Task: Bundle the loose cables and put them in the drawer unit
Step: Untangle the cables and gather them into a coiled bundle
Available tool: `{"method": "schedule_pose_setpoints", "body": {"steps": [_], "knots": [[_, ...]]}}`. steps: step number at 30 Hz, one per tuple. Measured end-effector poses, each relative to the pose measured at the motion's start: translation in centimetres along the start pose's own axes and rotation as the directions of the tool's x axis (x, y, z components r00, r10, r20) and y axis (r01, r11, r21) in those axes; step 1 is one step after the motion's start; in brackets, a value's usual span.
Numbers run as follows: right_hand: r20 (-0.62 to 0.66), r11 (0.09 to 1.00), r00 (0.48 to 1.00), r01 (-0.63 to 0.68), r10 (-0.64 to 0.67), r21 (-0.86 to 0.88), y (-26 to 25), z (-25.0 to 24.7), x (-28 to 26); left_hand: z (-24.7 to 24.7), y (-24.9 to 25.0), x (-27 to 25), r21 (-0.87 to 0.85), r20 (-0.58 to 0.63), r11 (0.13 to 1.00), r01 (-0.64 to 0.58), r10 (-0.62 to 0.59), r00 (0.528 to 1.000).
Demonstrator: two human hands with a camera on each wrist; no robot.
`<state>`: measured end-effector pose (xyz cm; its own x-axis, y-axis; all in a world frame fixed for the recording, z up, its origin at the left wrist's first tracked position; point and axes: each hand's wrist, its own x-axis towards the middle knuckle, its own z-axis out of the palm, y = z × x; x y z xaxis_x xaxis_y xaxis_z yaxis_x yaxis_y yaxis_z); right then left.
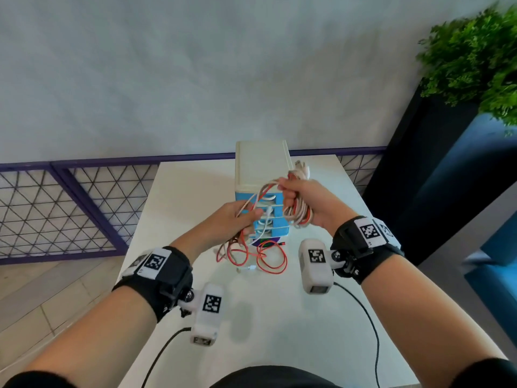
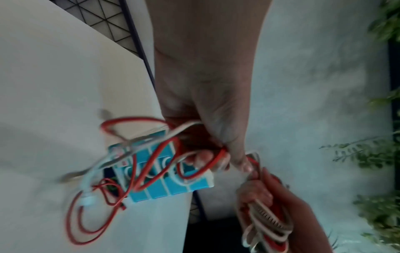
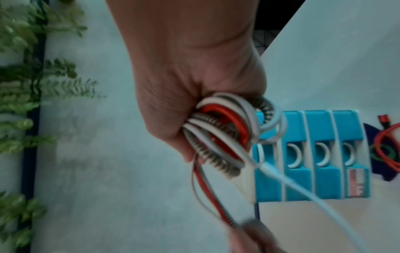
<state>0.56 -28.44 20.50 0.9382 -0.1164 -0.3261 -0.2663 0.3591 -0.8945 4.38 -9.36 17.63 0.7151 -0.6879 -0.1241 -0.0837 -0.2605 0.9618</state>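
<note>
Cable bundle (image 1: 298, 212): white, red and braided cables are wound into loops and held in the air at the centre of the head view, in front of the drawer fronts.
Loose strands (image 1: 253, 254): red and white cable ends are draped from the hands down to the table, where red loops lie just below the drawer unit in the frame.
Right hand (image 1: 307, 201): its fingers are clenched round the cable bundle; the coils are seen packed in the palm in the right wrist view (image 3: 218, 130).
Left hand (image 1: 233, 221): red and white strands are pinched between thumb and fingers, a little lower left of the right hand.
Drawer unit (image 1: 261, 163): a cream-topped unit with four blue drawer fronts, all shut, stands upright at the middle of the table.
Table (image 1: 181, 197): a white top fills the lower centre of the frame.
Plant (image 1: 475, 60): green foliage is seen blurred at the upper right.
Railing (image 1: 70, 205): purple-framed mesh runs along the left, behind the table.
</note>
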Motion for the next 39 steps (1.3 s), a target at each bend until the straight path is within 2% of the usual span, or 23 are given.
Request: {"method": "schedule_pose_setpoints", "body": {"steps": [3, 7, 11, 14, 16, 24, 27, 29, 32, 36, 39], "knots": [[-0.107, 0.999, 0.993, 0.044, -0.042, 0.015, -0.8, -0.1, 0.3, 0.3, -1.7, 0.0, 0.132, 0.026, 0.991, 0.005, -0.009, 1.0], [-0.129, 0.998, 0.99, 0.056, -0.057, -0.013, -0.3, 0.6, 0.0, -0.2, -3.5, 0.1, 0.395, 0.079, 0.918, 0.032, -0.069, 0.994], [-0.181, 0.997, 0.981, 0.058, -0.065, -0.041, 0.4, 0.7, 0.1, -0.9, -4.5, -0.1, 0.452, 0.066, 0.884, 0.115, -0.162, 0.985], [-0.206, 0.996, 0.976, 0.059, -0.07, -0.062, 0.5, 0.7, 0.1, -1.0, -5.0, 0.0, 0.437, 0.038, 0.888, 0.145, -0.18, 0.983], [-0.238, 0.993, 0.967, 0.068, -0.088, -0.092, 0.2, 0.7, -0.1, -1.0, -5.6, 0.0, 0.363, 0.015, 0.914, 0.181, -0.2, 0.98], [-0.323, 0.973, 0.933, 0.095, -0.161, -0.211, -0.4, 0.2, -0.4, -1.1, -6.2, -1.1, 0.063, -0.094, 0.986, 0.155, -0.149, 0.984], [-0.345, 0.967, 0.923, 0.09, -0.171, -0.239, -0.5, 0.0, -0.3, -1.6, -6.6, -1.4, 0.066, -0.116, 0.986, 0.151, -0.143, 0.983], [-0.353, 0.965, 0.918, 0.092, -0.178, -0.247, -0.6, 0.0, -0.3, -1.8, -7.0, -1.5, 0.144, -0.132, 0.976, 0.162, -0.144, 0.981], [-0.353, 0.971, 0.92, 0.1, -0.173, -0.217, -0.9, 0.3, -0.4, -1.5, -7.7, -1.6, 0.337, -0.099, 0.924, 0.179, -0.154, 0.983], [-0.338, 0.973, 0.925, 0.11, -0.176, -0.205, -1.2, 0.8, -0.7, -0.8, -7.7, -1.4, 0.599, -0.164, 0.739, 0.309, -0.264, 0.95], [-0.325, 0.97, 0.929, 0.113, -0.18, -0.216, -1.3, 1.2, -0.8, -0.3, -7.7, -1.1, 0.64, -0.159, 0.666, 0.382, -0.372, 0.915]]}}
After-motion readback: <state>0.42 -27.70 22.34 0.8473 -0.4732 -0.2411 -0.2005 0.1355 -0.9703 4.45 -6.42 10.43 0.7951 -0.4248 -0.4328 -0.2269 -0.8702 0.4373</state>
